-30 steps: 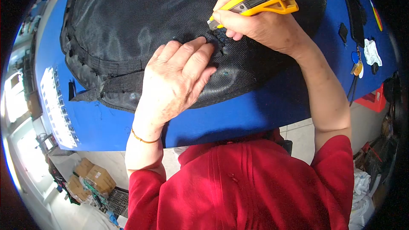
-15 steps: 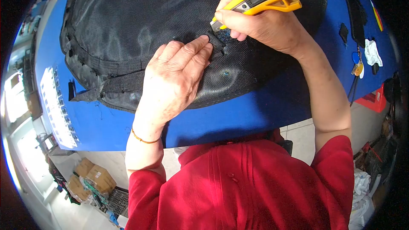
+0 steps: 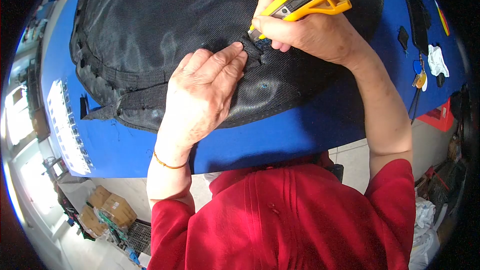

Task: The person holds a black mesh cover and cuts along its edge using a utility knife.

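A large piece of black mesh fabric [image 3: 165, 25] with a rounded, thick edge lies over the blue table. On it my left hand [image 3: 205, 90] rests palm down, fingers stretched out and pressing near a short black strap [image 3: 251, 52]. A yellow utility knife [image 3: 305, 0] is in my right hand [image 3: 315, 35], gripped with its metal tip pointing down at the strap's upper end, just beyond my left fingertips. Whether the blade is in the material is too small to tell. Blue thread bits show around the tip.
The blue table [image 3: 120, 150] has its near edge at my body. At the right lie a black strip [image 3: 416, 20], a small black scrap [image 3: 403, 38], keys with tags [image 3: 420, 75] and a crumpled white piece [image 3: 438, 61]. Cardboard boxes [image 3: 117, 210] stand on the floor at lower left.
The knife tip and my right hand have shifted very slightly down. My left hand has slid a little to the left. The fabric stays nearly where it was.
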Available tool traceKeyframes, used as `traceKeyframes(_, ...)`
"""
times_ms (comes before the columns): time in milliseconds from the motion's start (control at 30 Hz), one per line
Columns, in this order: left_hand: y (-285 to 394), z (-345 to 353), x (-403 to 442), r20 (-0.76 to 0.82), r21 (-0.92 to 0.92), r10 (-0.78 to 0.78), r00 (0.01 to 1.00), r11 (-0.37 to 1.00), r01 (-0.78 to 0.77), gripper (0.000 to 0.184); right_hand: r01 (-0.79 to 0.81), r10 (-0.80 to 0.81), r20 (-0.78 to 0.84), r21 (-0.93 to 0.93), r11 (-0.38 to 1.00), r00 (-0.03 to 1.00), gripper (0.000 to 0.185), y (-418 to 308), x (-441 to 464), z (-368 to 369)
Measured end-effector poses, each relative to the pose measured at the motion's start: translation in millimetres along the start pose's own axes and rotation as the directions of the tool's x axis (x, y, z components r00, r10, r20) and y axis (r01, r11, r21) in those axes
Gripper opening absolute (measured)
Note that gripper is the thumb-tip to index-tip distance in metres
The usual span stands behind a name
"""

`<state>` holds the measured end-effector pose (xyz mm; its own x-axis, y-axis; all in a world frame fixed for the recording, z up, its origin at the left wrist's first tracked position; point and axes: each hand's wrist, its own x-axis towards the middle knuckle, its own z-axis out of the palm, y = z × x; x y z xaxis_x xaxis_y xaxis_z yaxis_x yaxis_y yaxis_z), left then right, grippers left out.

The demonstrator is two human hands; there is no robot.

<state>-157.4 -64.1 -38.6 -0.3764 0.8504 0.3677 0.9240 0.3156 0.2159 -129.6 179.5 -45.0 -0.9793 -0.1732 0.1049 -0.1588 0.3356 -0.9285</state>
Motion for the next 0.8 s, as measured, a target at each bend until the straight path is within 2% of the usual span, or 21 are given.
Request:
traceKeyframes(133,0.0,-0.7,0.2,-0.001,-0.003,0.002,1.000,1.000,-0.002,0.031,0.086,-0.083,0.033,-0.086,0.993,0.996,0.017,8.9,0.5,-4.8)
traceKeyframes(200,1.6,-3.3,0.8,0.024,-0.025,-0.021,0.999,0.999,0.022,0.036,0.234,-0.216,0.098,-0.234,0.944,0.971,0.016,12.2,0.0,-7.7)
traceKeyframes(233,1.9,-3.6,0.9,0.024,-0.024,-0.022,0.999,0.999,0.023,0.036,0.235,-0.217,0.099,-0.235,0.943,0.971,0.016,7.7,0.2,-6.9)
traceKeyframes(300,2.5,-4.0,0.9,0.032,-0.016,-0.027,0.999,1.000,0.027,0.036,-0.072,0.071,0.040,0.020,0.997,0.997,0.015,-5.4,0.2,-4.8)
traceKeyframes(333,2.9,-4.6,1.3,0.031,-0.015,-0.027,0.999,1.000,0.028,0.036,-0.071,0.070,0.041,0.019,0.997,0.997,0.015,-2.1,0.7,-3.7)
traceKeyframes(400,3.5,-5.4,1.5,0.047,-0.013,-0.036,0.998,0.999,0.037,0.035,0.069,-0.069,-0.031,-0.023,0.997,0.997,0.013,8.0,1.1,0.2)
traceKeyframes(433,3.5,-5.5,1.2,0.046,-0.014,-0.036,0.998,0.999,0.037,0.035,0.068,-0.069,-0.030,-0.024,0.997,0.997,0.013,5.1,1.4,0.1)
traceKeyframes(500,3.3,-5.3,1.2,0.038,-0.015,-0.033,0.999,0.999,0.033,0.035,-0.092,0.094,-0.020,0.077,0.993,0.995,0.013,-3.4,2.4,-0.4)
traceKeyframes(700,0.0,-0.7,-0.7,0.005,0.021,-0.002,1.000,1.000,0.001,0.032,0.015,-0.009,-0.082,0.069,0.998,0.997,0.014,3.9,4.0,7.5)
traceKeyframes(800,-0.2,-0.1,-0.9,0.001,0.007,-0.006,1.000,1.000,0.006,0.032,-0.028,0.030,-0.066,0.037,0.999,0.997,0.014,-1.2,2.4,4.1)
